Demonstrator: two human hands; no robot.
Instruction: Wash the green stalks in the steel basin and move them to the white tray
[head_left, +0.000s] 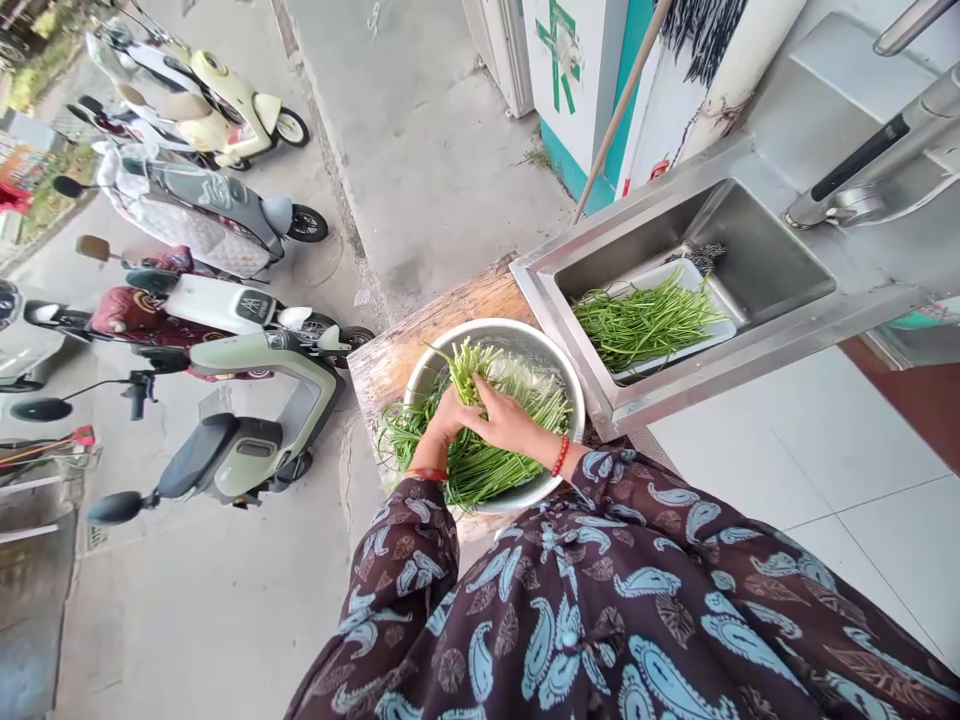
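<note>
A round metal basin (571,385) holds water and long green stalks (491,465). Over its left half, my left hand (448,418) is wrapped round a bunch of the stalks (472,362), their pale cut ends pointing up and away from me. My right hand (508,418) touches the same bunch from the right, thumb and fingers closed at it just below the ends. Leafy green tips hang over the basin's left rim beside my left wrist. Water shows behind the hands, with more pale stalk ends in it.
The basin stands on a wooden block (480,297). Right of it, a steel sink (780,325) holds a white tray (724,330) of green stalks (649,315) under a faucet (862,165). A wooden pole (622,105) leans behind. Parked scooters (247,450) stand at left.
</note>
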